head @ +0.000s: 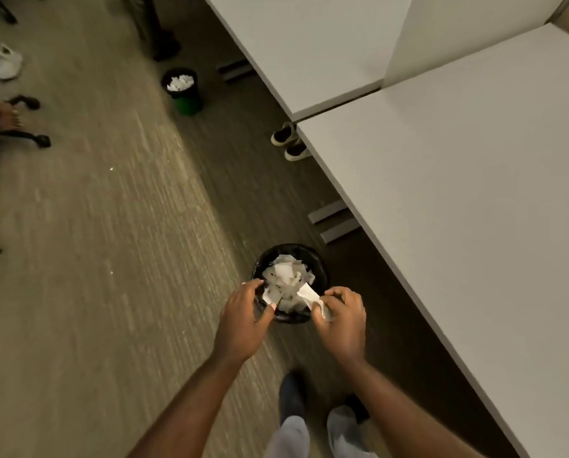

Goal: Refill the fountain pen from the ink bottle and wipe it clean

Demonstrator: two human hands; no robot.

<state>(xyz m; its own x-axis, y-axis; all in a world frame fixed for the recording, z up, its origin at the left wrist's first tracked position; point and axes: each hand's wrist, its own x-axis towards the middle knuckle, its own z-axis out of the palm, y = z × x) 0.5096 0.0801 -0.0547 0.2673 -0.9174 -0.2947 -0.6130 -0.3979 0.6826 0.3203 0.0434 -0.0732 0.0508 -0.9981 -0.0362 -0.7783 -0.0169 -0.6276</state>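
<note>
I observe both hands over a small round black waste bin (pixel 321 264) full of white, ink-spotted paper scraps (pixel 284 276), on the carpet beside a pale grey desk (pixel 475 193). My right hand (pixel 342 317) pinches a crumpled white tissue (pixel 309 294). My left hand (pixel 243 317) curls loosely; whether it holds anything, I cannot tell. No pen or ink bottle is visible.

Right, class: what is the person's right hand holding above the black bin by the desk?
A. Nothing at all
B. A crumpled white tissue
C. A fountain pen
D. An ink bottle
B: the right hand has its grip closed on a crumpled white tissue over the black bin, which already holds used white paper; no pen or bottle is in view.
</note>
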